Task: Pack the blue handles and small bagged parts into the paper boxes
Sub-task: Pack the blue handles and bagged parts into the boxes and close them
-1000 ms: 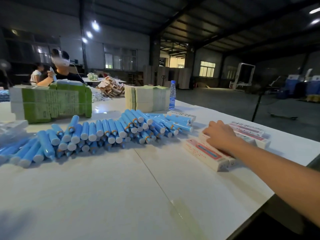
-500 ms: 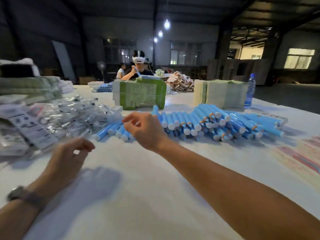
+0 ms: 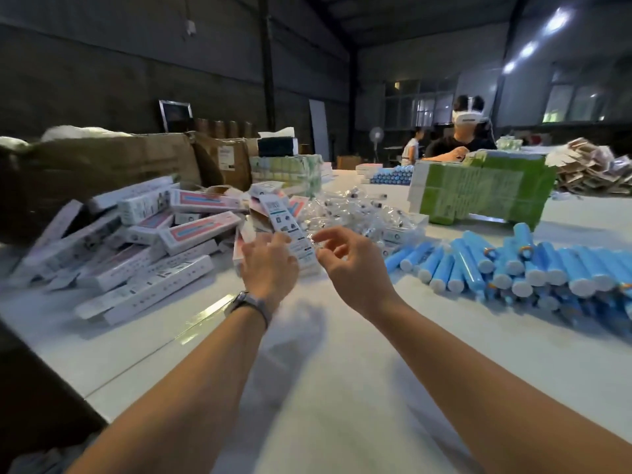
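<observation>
My left hand (image 3: 268, 265) grips a narrow white paper box (image 3: 286, 227) that stands tilted above the table. My right hand (image 3: 352, 265) reaches toward the box's near end with thumb and fingers spread, holding nothing. A heap of the same pink-and-white boxes (image 3: 143, 248) lies at the left. Clear bagged small parts (image 3: 362, 213) are piled behind my hands. Blue handles with white caps (image 3: 519, 265) lie in a long pile at the right.
A green-and-white stack of flat cartons (image 3: 485, 189) stands behind the handles. Brown cardboard boxes (image 3: 113, 169) line the left side. A person with a white headset (image 3: 461, 138) sits across the white table (image 3: 342, 371). Loose cardboard scraps (image 3: 595, 169) lie far right.
My view swung left from the right end of the table. My left hand came into view and took up a paper box. My right hand left the boxes at the right and came over.
</observation>
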### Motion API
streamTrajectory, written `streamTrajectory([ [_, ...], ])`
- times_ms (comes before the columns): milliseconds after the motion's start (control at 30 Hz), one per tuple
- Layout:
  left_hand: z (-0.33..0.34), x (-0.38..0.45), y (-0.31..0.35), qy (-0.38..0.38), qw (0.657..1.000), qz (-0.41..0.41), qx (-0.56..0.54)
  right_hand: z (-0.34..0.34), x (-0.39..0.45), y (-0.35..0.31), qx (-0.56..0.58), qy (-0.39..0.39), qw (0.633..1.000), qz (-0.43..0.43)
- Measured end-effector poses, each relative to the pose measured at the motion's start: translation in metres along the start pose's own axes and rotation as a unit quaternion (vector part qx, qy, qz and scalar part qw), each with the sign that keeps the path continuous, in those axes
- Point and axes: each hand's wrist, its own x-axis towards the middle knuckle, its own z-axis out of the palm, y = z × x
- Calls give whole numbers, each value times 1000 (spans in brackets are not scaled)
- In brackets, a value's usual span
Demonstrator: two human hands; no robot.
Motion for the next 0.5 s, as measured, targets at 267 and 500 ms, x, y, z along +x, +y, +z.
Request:
streamTrajectory([
  [267,19,27,-32,55,965,-170,-190,-13,5,11,13,5,1000,10],
  [500,-23,7,38,139,745,-341,-556,-33,13,14,46,56,995,71],
])
